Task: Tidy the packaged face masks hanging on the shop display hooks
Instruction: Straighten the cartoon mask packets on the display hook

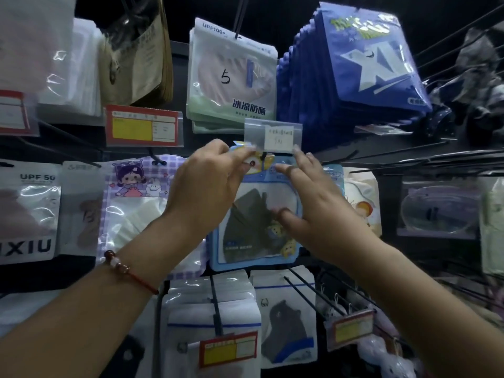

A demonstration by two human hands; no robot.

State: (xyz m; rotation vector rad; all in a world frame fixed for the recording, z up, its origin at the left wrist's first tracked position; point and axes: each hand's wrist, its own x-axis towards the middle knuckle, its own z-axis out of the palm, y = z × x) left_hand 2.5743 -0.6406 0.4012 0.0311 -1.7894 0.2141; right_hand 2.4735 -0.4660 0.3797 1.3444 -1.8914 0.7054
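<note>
- Dark shop wall of wire hooks (395,151), hung with packaged masks in rows.
- Step in hand, as judged: seating a blue pack (253,227) with a dark mask at centre, its top at a hook just below a clear tag holder (272,135).
- Left hand (207,186) pinches the pack's top edge between thumb and fingers; whether the hole is on the hook cannot be told.
- Right hand (308,203) has fingers spread and straight, resting against the pack's right side.
- Next move probably calls for threading or sliding the pack along the hook, then squaring it.
- Legible writing: "UPF100+" and a handwritten "5" on the green pack (231,75); "UPF 50" on the grey pack (30,211); large "X" on the blue stack (362,69). Price tag (144,126) text is unreadable.
</note>
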